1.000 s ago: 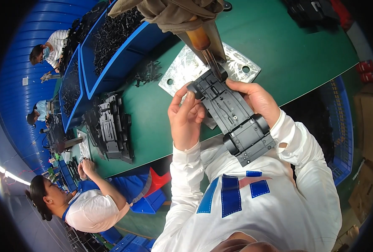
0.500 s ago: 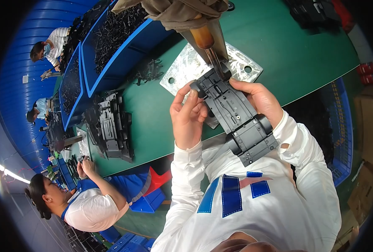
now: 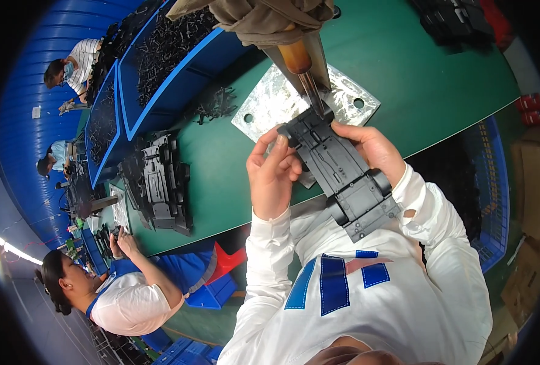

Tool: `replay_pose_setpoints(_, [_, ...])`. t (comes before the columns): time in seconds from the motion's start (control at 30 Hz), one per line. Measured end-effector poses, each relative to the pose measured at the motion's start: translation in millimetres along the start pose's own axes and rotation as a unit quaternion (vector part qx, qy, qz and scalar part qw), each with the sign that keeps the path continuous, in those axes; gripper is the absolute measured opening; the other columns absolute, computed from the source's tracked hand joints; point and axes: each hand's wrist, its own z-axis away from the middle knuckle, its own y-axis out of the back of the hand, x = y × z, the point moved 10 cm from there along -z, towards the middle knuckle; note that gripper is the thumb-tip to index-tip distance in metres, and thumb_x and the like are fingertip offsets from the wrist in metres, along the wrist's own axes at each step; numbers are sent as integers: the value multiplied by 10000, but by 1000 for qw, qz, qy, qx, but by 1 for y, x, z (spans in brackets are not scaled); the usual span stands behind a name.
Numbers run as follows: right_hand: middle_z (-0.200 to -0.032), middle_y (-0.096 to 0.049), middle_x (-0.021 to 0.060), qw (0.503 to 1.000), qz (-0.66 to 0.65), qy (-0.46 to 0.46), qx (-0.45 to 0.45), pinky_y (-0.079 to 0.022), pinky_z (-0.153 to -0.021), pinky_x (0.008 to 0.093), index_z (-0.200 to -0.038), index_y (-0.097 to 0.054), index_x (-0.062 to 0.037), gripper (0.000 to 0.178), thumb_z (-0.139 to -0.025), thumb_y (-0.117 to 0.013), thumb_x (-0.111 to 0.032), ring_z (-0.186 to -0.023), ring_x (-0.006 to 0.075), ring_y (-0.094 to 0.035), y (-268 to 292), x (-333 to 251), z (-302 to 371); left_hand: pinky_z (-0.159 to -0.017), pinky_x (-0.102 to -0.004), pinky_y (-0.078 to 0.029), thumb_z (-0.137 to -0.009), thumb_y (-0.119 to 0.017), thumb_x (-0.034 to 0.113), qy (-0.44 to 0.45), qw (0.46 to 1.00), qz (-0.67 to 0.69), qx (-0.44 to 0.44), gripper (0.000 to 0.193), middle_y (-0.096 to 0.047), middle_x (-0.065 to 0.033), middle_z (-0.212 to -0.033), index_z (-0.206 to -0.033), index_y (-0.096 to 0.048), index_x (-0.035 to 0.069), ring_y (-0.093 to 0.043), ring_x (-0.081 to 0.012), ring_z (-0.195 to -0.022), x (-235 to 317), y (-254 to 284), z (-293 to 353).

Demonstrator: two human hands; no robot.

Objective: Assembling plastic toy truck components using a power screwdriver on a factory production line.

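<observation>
Between my two hands I hold a long black plastic toy-car chassis [image 3: 337, 167], tilted with its lower end toward my body. My left hand [image 3: 271, 173] pinches its upper left corner between thumb and fingers. Along the upper right edge, my right hand [image 3: 376, 149] grips it, with some fingers hidden underneath. The chassis's far end meets the metal tip of a tool with an amber handle [image 3: 295, 56], which hangs from a cloth-wrapped holder [image 3: 270, 21]. Beneath the tip lies a shiny metal base plate [image 3: 264, 97] with round holes.
Stacked black chassis [image 3: 160, 182] stand on the green table [image 3: 440, 79] to the left. Blue bins [image 3: 185, 67] of small black parts are beyond, with loose parts [image 3: 218, 103] beside them. A blue crate [image 3: 495, 201] is at right. A co-worker [image 3: 130, 292] sits at left.
The chassis has shifted slightly, and its far end now sits a little lower against the tool tip. My right hand has moved slightly down and left. Both hands keep their hold.
</observation>
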Motion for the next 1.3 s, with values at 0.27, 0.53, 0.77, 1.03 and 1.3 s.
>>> replay_pose_setpoints(0.27, [-980, -691, 82, 997, -21, -74, 2, -549, -702, 274, -1138, -621, -33, 381, -990, -494, -360, -779, 158, -671, -6, 35, 26, -511, -215, -436, -928, -656, 191, 27, 998, -39, 33, 422, -648, -102, -844, -1244, -494, -37, -593, -125, -601, -8, 6, 33])
replay_pose_setpoints(0.53, [-973, -667, 44, 994, 89, 45, -44, -516, -727, 263, -1092, -629, -21, 267, -994, -516, -242, -827, 116, -635, -33, 32, 48, -496, -213, -407, -881, -590, 39, -81, 992, -77, 64, 406, -632, -96, -743, -1256, -467, -56, -566, -117, -576, 37, -3, 82])
replay_pose_setpoints(0.77, [-1059, -695, 113, 931, 222, 174, -233, -479, -828, 269, -1151, -653, 79, 305, -865, -628, -24, -931, 149, -635, -86, 21, 91, -576, -277, -520, -673, -772, 26, -468, 845, -245, 79, 514, -655, -159, -877, -1112, -510, -32, -631, -196, -656, 114, -11, 167])
replay_pose_setpoints(1.03, [-1157, -648, 276, 845, 205, 213, -446, -504, -897, 370, -1110, -663, 110, 295, -822, -682, 47, -1033, 339, -665, -147, 32, 130, -366, -250, -440, -703, -827, 66, -555, 815, -99, -136, 508, -689, -256, -757, -1068, -481, 0, -598, -192, -448, 137, -41, 204])
replay_pose_setpoints(1.3, [-1141, -633, 320, 840, 189, 221, -458, -521, -870, 375, -1021, -674, 149, 228, -813, -670, 55, -994, 348, -679, -156, 49, 126, -382, -248, -440, -756, -846, 204, -539, 798, -126, -237, 577, -679, -238, -764, -1142, -451, 36, -575, -194, -452, 145, -28, 211])
